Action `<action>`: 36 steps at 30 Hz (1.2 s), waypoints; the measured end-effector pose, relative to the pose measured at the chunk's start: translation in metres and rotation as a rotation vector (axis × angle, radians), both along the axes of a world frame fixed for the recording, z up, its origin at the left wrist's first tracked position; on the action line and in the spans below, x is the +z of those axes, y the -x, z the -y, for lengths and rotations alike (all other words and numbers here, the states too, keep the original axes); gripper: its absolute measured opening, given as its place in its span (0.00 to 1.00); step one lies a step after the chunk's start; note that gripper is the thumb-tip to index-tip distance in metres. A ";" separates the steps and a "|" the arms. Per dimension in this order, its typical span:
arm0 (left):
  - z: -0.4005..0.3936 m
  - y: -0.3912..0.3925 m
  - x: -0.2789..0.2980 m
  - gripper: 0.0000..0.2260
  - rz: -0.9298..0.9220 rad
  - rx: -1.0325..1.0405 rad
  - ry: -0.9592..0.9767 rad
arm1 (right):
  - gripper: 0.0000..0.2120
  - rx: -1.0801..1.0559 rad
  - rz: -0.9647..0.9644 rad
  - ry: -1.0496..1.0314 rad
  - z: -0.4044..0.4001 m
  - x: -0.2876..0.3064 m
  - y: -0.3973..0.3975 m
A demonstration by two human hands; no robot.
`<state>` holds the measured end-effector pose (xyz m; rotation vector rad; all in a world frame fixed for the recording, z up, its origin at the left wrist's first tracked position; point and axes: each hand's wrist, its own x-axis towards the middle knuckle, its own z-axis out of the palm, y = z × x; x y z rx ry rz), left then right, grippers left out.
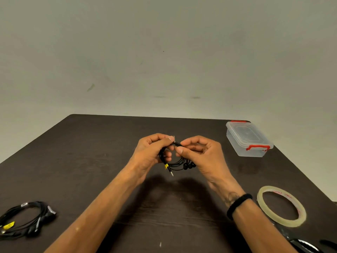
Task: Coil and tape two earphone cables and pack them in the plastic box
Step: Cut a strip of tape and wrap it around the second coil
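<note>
A coiled black earphone cable (pixel 176 163) hangs above the middle of the dark table, its yellow-tagged plug and black earbuds dangling below. My left hand (pixel 152 153) grips the coil's left side, fingers curled through it. My right hand (pixel 197 153) pinches the coil's top next to the left thumb. A second black earphone cable (pixel 25 220), coiled with pale tape bands, lies at the near left. The clear plastic box (pixel 249 138) with red latches stands closed at the far right. A roll of clear tape (pixel 281 206) lies flat at the near right.
The dark wooden table (pixel 91 161) ends at a plain grey wall behind. Black scissors handles (pixel 306 246) show at the bottom right corner, partly cut off. A black band sits on my right wrist.
</note>
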<state>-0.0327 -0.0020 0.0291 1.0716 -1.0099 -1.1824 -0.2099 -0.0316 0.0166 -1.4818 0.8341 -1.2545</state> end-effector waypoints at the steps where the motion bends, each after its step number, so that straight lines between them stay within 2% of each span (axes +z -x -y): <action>1: 0.000 -0.001 0.000 0.05 0.006 -0.011 -0.013 | 0.10 0.005 -0.013 0.016 0.001 0.000 0.001; 10: -0.001 -0.010 0.003 0.11 0.057 -0.103 -0.089 | 0.08 0.070 -0.135 0.110 0.007 0.001 0.012; 16: -0.002 -0.012 0.002 0.07 0.097 -0.132 -0.155 | 0.06 0.095 -0.230 0.181 0.009 0.001 0.014; 26: -0.001 -0.013 0.003 0.03 0.025 -0.150 -0.237 | 0.07 0.084 -0.319 0.298 0.008 0.000 0.011; 28: 0.001 -0.014 0.002 0.05 0.031 -0.169 -0.221 | 0.08 0.067 -0.334 0.316 0.007 0.000 0.010; 33: 0.000 -0.018 0.000 0.03 0.021 -0.240 -0.150 | 0.10 0.036 -0.322 0.320 0.006 0.001 0.011; 36: -0.001 -0.019 -0.001 0.06 0.017 -0.271 -0.144 | 0.10 0.033 -0.314 0.315 0.005 0.002 0.011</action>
